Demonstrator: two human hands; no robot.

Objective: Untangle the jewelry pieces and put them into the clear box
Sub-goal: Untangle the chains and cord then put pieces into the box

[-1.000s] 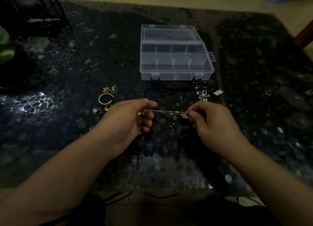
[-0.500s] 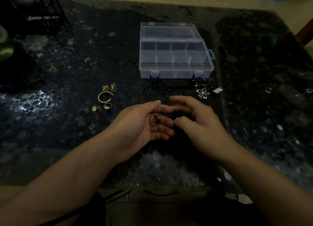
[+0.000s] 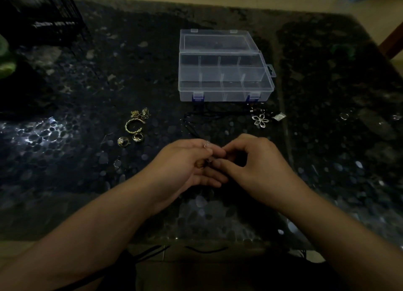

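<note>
At the far left a black wire rack (image 3: 54,20) and something green (image 3: 6,65) sit at the table's edge, both cut off by the frame. Nearer the middle, on the dark pebbled table (image 3: 327,138), lies a gold cluster: a tangled chain (image 3: 140,113), an open bangle (image 3: 134,126) and two rings (image 3: 130,139) just beside it.

The left hand (image 3: 185,162) cups a small gold ring (image 3: 199,164) against its curled fingers, with a thin pale strand showing at the fingertips. The right hand (image 3: 257,166) meets it, thumb and forefinger pressed together on that same strand — though the pinch point itself falls in shadow, so exactly what it holds is hard to tell.

To do this step well, I judge the left should keep the ring still while the right works the strand loose gently, easing loops apart rather than pulling them tight.

Beyond the hands stands the clear box (image 3: 224,94), lid open, its compartments apparently bare. A black cord (image 3: 196,124) in front of it nearly vanishes against the table; at right lie a silver flower pendant (image 3: 260,120) and a small silver piece (image 3: 279,116) — too dim to identify.
</note>
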